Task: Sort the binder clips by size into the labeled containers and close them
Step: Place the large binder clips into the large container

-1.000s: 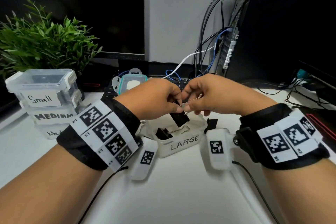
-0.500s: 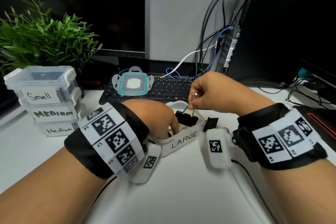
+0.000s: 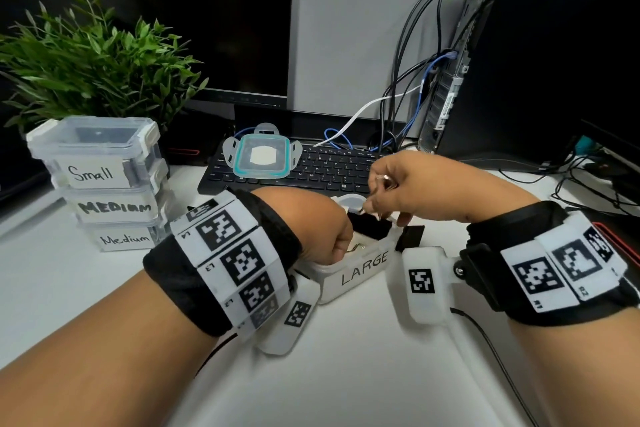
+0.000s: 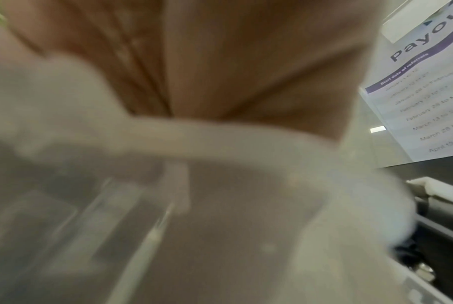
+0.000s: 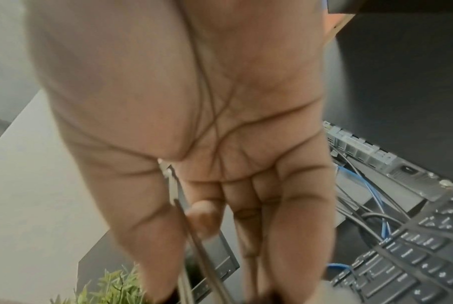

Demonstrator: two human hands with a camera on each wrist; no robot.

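The open clear container marked LARGE (image 3: 362,269) stands on the white desk between my wrists. My right hand (image 3: 372,209) pinches the wire handles of a large black binder clip (image 3: 370,226), whose body hangs inside the container's far side. In the right wrist view my right hand (image 5: 194,226) has thumb and forefinger closed on those wire handles (image 5: 209,273). My left hand (image 3: 341,246) dips into the container's near left part, fingertips hidden, next to a wire handle (image 3: 358,248). The left wrist view is blurred: my palm (image 4: 220,72) above the container rim (image 4: 220,133). Another black clip (image 3: 410,237) lies just right of the container.
A teal-rimmed lid (image 3: 261,156) rests on the black keyboard (image 3: 329,168) behind the container. Three closed containers marked Small (image 3: 91,172), MEDIUM (image 3: 114,206) and Medium (image 3: 124,239) are stacked at left before a green plant (image 3: 93,69). A computer tower (image 3: 536,62) with cables stands at right.
My left hand let go of the clip and dropped into the LARGE container. My right hand lowered the clip by its handles from above the container into its far side.
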